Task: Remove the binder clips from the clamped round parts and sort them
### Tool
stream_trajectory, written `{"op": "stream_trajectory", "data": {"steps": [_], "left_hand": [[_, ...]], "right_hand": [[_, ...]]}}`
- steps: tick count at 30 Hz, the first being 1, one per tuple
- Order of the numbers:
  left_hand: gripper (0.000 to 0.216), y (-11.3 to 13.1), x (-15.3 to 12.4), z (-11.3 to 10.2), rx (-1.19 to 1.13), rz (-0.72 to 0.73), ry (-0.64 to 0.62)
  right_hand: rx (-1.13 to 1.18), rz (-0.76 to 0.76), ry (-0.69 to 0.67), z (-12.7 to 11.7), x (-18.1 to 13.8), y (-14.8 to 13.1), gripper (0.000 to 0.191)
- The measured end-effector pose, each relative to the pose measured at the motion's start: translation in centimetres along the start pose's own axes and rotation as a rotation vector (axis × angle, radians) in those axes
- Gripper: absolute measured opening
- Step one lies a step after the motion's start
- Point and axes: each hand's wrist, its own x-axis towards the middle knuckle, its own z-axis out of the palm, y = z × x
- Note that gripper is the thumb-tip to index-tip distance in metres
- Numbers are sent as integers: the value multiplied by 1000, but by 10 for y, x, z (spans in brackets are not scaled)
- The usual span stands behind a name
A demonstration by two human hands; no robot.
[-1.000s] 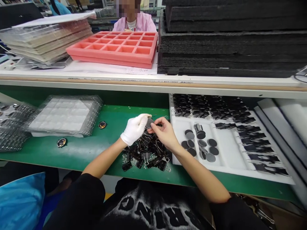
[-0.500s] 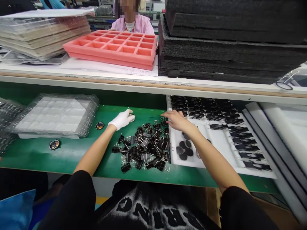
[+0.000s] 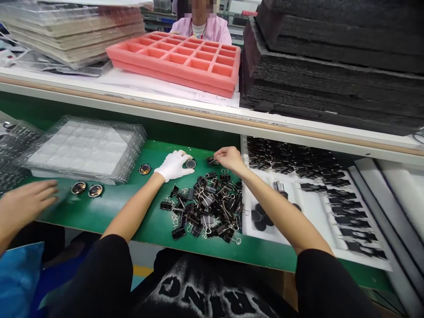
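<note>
My left hand (image 3: 172,166), in a white glove, rests on the green bench with its thumb and fingers round the edge of a dark round disc with a pale rim (image 3: 191,164). Just right of it, my bare right hand (image 3: 229,159) pinches a black binder clip (image 3: 212,161). Below both hands spreads a heap of black binder clips (image 3: 207,201) with wire handles. A white foam tray (image 3: 291,227) lies under my right forearm, holding dark discs (image 3: 260,219) and rows of binder clips (image 3: 354,212).
At the left edge a co-worker's hand (image 3: 29,201) is over the bench, near round pieces with shiny rims (image 3: 96,191). Clear plastic trays (image 3: 79,150) stand behind them. A shelf (image 3: 159,108) crosses above, bearing a pink foam tray (image 3: 179,70) and black foam blocks (image 3: 324,79).
My right hand has come away from the tray's edge to near the disc, now with a binder clip. A co-worker's hand has appeared at left, and another round piece lies there.
</note>
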Motion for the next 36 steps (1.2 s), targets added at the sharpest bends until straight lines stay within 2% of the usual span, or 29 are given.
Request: {"op": "stream_trajectory", "data": {"steps": [3, 7, 10, 12, 16, 20, 27, 36], "left_hand": [[51, 1, 3, 5, 11, -3, 32], [49, 6, 4, 9, 50, -26, 71], [50, 11, 4, 9, 67, -34, 73], [52, 14, 5, 9, 70, -39, 74], [53, 20, 4, 10, 67, -46, 81], [53, 25, 3, 12, 58, -41, 90], [56, 31, 7, 21, 58, -74, 123], [65, 38, 20, 30, 76, -41, 133]], "right_hand": [[-94, 22, -75, 23, 0, -17, 22], [-181, 45, -153, 26, 9, -23, 13], [-247, 45, -26, 30, 23, -28, 33], [-234, 26, 67, 38, 34, -33, 39], [-191, -40, 53, 61, 47, -40, 42], [-225, -45, -9, 74, 50, -30, 51], [-254, 46, 26, 82, 60, -2, 56], [-235, 49, 104, 87, 65, 6, 51]]}}
